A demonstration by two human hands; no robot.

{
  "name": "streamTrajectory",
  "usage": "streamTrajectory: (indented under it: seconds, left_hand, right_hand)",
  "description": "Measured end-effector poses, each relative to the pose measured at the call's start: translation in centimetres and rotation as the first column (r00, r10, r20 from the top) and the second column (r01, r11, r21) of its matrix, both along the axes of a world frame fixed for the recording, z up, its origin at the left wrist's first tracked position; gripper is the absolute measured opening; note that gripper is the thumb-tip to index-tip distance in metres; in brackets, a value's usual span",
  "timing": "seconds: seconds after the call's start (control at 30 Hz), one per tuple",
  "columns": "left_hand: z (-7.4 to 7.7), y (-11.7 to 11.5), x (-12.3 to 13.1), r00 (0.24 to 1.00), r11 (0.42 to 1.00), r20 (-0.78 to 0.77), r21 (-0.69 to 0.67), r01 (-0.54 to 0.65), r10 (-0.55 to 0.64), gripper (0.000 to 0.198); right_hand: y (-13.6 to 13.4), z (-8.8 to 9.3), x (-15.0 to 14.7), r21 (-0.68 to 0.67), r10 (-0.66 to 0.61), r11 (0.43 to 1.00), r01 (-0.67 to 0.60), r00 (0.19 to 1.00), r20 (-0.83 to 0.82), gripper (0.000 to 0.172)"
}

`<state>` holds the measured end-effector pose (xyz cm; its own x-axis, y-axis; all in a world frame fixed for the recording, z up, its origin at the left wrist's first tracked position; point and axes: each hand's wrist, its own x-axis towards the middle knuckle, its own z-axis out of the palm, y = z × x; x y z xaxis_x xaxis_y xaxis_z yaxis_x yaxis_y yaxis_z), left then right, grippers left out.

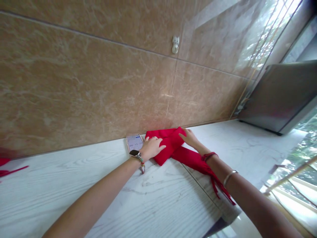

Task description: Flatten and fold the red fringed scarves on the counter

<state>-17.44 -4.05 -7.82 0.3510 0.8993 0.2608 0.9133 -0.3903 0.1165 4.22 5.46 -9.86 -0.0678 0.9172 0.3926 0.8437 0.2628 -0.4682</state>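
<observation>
A red cloth (170, 143) lies partly folded on the white marble-look counter (158, 201), close to the wall. My left hand (152, 147) rests flat on its left part, fingers stretched out. My right hand (190, 138) presses on the cloth's right side, fingers extended. A long red strip with a fringed end (218, 188) trails from the fold under my right forearm toward the counter's edge. My left wrist bears a watch and a bead bracelet, and my right wrist a red string and a silver bangle.
A phone (134, 142) with its screen lit lies against the tiled wall (99, 82), just left of the cloth. A white hook (175, 44) is stuck on the wall. A grey appliance (279, 96) stands at right. More red fabric (7, 167) shows at the far left.
</observation>
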Motion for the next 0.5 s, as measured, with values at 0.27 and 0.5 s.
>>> streamTrajectory:
  seconds: [0.27, 0.5]
  left_hand:
    - [-1.4, -1.1, 1.7, 0.999, 0.996, 0.011, -0.086, -0.039, 0.04, 0.049]
    - [-2.0, -1.8, 3.3, 1.0, 0.995, 0.02, -0.098, 0.023, -0.021, 0.059]
  right_hand:
    - [-11.3, -2.5, 2.7, -0.123, 0.259, 0.966, -0.228, 0.857, 0.446, 0.054]
    - [-12.5, -0.8, 4.0, -0.158, 0.454, 0.884, -0.441, 0.722, 0.522, 0.056]
